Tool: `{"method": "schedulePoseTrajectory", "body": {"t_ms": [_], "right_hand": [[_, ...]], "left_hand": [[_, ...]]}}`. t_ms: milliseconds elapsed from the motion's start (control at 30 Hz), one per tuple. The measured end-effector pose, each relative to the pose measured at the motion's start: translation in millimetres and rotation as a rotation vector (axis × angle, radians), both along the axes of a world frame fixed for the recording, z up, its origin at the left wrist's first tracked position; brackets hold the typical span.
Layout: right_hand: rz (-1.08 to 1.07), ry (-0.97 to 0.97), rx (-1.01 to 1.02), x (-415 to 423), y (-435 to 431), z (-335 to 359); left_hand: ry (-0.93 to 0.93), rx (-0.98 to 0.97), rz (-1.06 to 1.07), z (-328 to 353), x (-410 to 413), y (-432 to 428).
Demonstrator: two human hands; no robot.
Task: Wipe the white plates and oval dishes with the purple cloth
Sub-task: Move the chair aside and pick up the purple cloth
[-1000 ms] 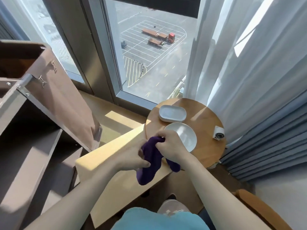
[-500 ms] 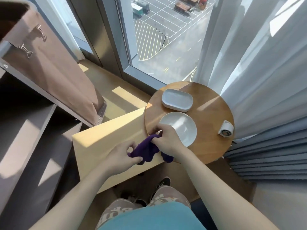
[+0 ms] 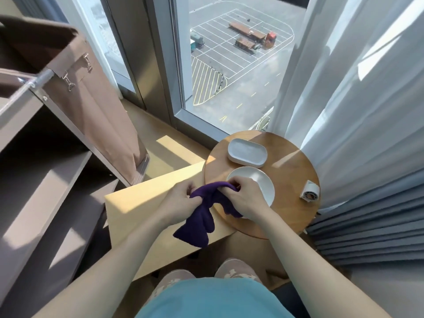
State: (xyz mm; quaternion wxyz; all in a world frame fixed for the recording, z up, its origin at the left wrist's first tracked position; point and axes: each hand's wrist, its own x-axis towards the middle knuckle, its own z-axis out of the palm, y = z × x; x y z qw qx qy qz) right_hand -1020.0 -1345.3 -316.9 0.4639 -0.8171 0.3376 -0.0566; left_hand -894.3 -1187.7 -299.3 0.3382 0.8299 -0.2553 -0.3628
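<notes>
Room seen from above. Upper centre: a tall window [image 3: 229,65] in a grey metal frame [image 3: 160,53], overlooking a marked car park [image 3: 243,92] with lorries far below. Right: a sheer white curtain [image 3: 355,88], sunlit, with a pleated grey-blue curtain [image 3: 378,226] beneath it at lower right. Centre right: a round wooden table [image 3: 286,216], just beside a pale wooden bench [image 3: 137,203] at centre. Left: a brown fabric cart bag [image 3: 91,106] clipped to a metal rail [image 3: 34,83], above dark shelves [image 3: 46,191]. Sunlight falls in patches on the wooden ledge [image 3: 174,152] under the window
</notes>
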Motion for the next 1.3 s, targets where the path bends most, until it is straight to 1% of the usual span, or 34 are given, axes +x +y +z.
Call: {"method": "schedulePoseTrajectory", "body": {"t_ms": [67, 133, 233, 333, 500, 600, 700, 767, 900, 967, 1033, 1100, 1167, 1233, 1300], "right_hand": [[-0.041, -0.004, -0.020, -1, 5, 4], [-0.055, -0.030, -0.028, -2, 8, 6], [-0.031, -0.066, -0.015, -7, 13, 8], [0.003, -0.101, 0.020, -11, 20, 8], [0.137, -0.087, 0.013, -21, 14, -1], [0.205, -0.082, 0.009, -23, -9, -3], [0.255, -0.077, 0.058, -24, -39, -4], [0.313, -0.081, 0.142, -28, -57, -7], [0.401, -0.101, 0.307, -36, -86, -24], [0.402, -0.128, 0.322, -41, -95, -37], [0.363, -0.151, 0.294, -43, -99, -46], [0.307, -0.158, 0.266, -43, -99, -50], [0.288, -0.155, 0.239, -38, -95, -52], [0.322, -0.162, 0.238, -32, -87, -54], [0.400, -0.158, 0.257, -26, -76, -62]], "left_hand": [[0.045, -0.049, 0.051, 2, 0, -7], [0.116, -0.096, 0.147, 3, 0, -14], [0.251, -0.173, 0.298, 0, -2, -25], [0.342, -0.224, 0.401, -4, -4, -35], [0.342, -0.267, 0.564, -9, -6, -53], [0.347, -0.314, 0.659, -10, -10, -69], [0.320, -0.298, 0.721, -13, -16, -90], [0.282, -0.274, 0.735, -14, -20, -100], [0.141, -0.183, 0.667, -21, -27, -112], [0.121, -0.164, 0.626, -26, -29, -114], [0.131, -0.147, 0.579, -27, -28, -112], [0.179, -0.156, 0.553, -26, -25, -108], [0.259, -0.216, 0.560, -25, -22, -103], [0.352, -0.279, 0.567, -27, -21, -93], [0.463, -0.350, 0.558, -34, -20, -81]]}}
